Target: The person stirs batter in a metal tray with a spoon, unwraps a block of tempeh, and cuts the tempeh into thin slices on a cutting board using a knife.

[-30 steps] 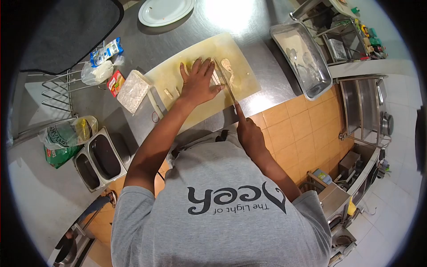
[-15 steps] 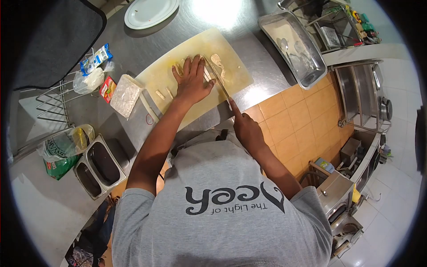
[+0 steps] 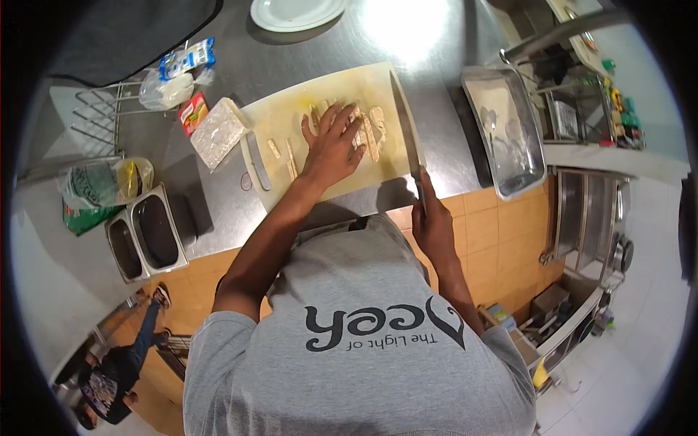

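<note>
My left hand (image 3: pixel 334 149) lies over cut strips of tempeh (image 3: pixel 370 138) on the pale cutting board (image 3: pixel 327 89), its fingers spread and pressing lightly on them. In my right hand (image 3: pixel 435 224) is the handle of a large knife (image 3: pixel 407 120), its blade angled along the board's right edge, apart from the tempeh. A rounded end piece of tempeh (image 3: pixel 376 116) rests right of the strips. Several thin strips (image 3: pixel 273 148) lie left of my left wrist. Beside the board sits a whole tempeh block (image 3: pixel 219 136).
A white plate (image 3: pixel 297 13) stands at the back of the steel table. To the right is a metal tray (image 3: pixel 536 173) holding whitish powder and spoons. Packets, including a red one (image 3: pixel 193 113), lie left. Steel containers (image 3: pixel 157 232) hang lower left; another person (image 3: pixel 120 374) is behind.
The knife has moved right, away from the tempeh strips to the board's edge. My left hand stays on the strips. The view has shifted, and more of the other person shows.
</note>
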Demonstrator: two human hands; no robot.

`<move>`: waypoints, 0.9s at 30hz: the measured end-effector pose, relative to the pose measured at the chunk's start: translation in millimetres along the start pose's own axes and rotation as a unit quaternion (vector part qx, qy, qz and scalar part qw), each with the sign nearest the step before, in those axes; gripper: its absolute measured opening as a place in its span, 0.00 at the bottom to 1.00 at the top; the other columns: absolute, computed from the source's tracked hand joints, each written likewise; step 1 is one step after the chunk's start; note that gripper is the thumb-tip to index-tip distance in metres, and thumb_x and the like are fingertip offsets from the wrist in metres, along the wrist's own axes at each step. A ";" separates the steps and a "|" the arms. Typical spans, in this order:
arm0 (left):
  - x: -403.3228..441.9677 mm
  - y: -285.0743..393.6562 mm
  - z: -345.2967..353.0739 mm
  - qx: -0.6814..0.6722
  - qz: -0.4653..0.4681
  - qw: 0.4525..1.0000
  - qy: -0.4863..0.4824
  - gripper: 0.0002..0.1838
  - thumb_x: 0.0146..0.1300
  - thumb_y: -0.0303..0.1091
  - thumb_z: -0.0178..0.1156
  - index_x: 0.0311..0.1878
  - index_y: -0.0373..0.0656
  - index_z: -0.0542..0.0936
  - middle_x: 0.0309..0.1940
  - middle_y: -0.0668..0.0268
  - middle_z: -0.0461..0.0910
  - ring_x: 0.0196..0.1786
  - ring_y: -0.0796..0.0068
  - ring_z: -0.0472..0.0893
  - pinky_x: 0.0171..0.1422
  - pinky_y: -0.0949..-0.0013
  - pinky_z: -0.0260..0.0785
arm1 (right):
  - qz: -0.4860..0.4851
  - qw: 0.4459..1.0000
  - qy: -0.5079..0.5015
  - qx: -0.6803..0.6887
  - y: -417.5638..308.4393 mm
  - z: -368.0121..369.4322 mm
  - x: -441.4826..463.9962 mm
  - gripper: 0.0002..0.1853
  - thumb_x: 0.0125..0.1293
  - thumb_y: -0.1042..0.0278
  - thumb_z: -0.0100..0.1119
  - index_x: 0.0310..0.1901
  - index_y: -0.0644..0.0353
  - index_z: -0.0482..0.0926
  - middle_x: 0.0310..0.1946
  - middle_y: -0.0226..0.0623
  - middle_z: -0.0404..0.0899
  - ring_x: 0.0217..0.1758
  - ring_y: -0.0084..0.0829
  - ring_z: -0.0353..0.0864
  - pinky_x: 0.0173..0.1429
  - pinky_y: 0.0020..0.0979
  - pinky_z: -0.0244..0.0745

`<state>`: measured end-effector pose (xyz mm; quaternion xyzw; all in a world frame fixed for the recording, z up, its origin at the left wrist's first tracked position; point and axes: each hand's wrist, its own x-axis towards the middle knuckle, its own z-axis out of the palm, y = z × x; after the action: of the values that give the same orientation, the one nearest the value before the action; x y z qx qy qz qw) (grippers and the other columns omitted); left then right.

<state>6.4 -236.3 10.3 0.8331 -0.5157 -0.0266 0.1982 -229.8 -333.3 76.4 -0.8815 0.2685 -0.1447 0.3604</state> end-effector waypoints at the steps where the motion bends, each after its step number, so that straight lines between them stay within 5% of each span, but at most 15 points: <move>1: -0.6 1.5 -0.2 -0.016 -0.015 1.000 0.011 0.34 0.59 0.49 0.67 0.68 0.48 0.74 0.76 0.64 0.59 0.80 0.58 0.51 0.73 0.25 0.31 | -0.008 1.000 0.001 0.001 5.5 -2.5 10.6 0.36 0.68 0.80 0.53 0.77 0.53 0.57 0.43 0.56 0.82 0.39 0.56 0.83 0.42 0.47 0.78; 9: -29.8 2.1 -9.3 -0.064 -0.146 0.980 0.118 0.30 0.60 0.46 0.66 0.65 0.49 0.77 0.73 0.65 0.66 0.76 0.60 0.62 0.77 0.35 0.34 | -0.083 0.994 -0.022 -0.074 44.2 -20.4 87.8 0.37 0.63 0.79 0.57 0.75 0.47 0.63 0.35 0.48 0.80 0.33 0.49 0.82 0.38 0.44 0.79; 11: -51.3 -8.0 -17.5 -0.021 -0.175 0.968 0.177 0.26 0.58 0.39 0.64 0.62 0.45 0.78 0.69 0.61 0.71 0.71 0.54 0.68 0.76 0.37 0.46 | -0.099 0.991 -0.023 -0.082 49.2 -21.0 98.7 0.36 0.62 0.79 0.58 0.73 0.48 0.66 0.36 0.48 0.79 0.33 0.49 0.81 0.39 0.44 0.79; 13: -67.9 -32.9 -24.2 -0.068 -0.178 0.934 0.302 0.22 0.59 0.31 0.62 0.58 0.43 0.79 0.59 0.56 0.78 0.57 0.54 0.79 0.65 0.50 0.68 | -0.109 0.990 -0.029 -0.086 54.6 -19.4 106.1 0.34 0.63 0.79 0.58 0.72 0.49 0.68 0.38 0.49 0.79 0.35 0.50 0.81 0.41 0.45 0.78; 17: -87.7 -40.2 -44.6 -0.104 -0.354 0.879 0.304 0.18 0.60 0.25 0.63 0.54 0.40 0.80 0.42 0.57 0.80 0.38 0.62 0.80 0.42 0.62 0.75 | -0.110 0.987 -0.034 -0.112 61.9 -11.7 113.0 0.33 0.61 0.79 0.59 0.70 0.50 0.72 0.38 0.45 0.76 0.36 0.47 0.80 0.41 0.44 0.78; 27: -57.8 -62.5 -41.0 -0.042 -0.413 0.897 0.153 0.12 0.59 0.31 0.65 0.47 0.43 0.82 0.39 0.58 0.83 0.40 0.54 0.84 0.44 0.55 0.76 | -0.158 0.980 -0.001 -0.117 64.1 13.5 128.1 0.33 0.56 0.79 0.60 0.67 0.55 0.74 0.48 0.46 0.72 0.48 0.48 0.73 0.54 0.44 0.75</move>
<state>42.7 -149.3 16.5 0.9559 -0.0871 -0.0003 0.2804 -143.1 -438.0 29.1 -0.9490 0.1400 -0.1666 0.2280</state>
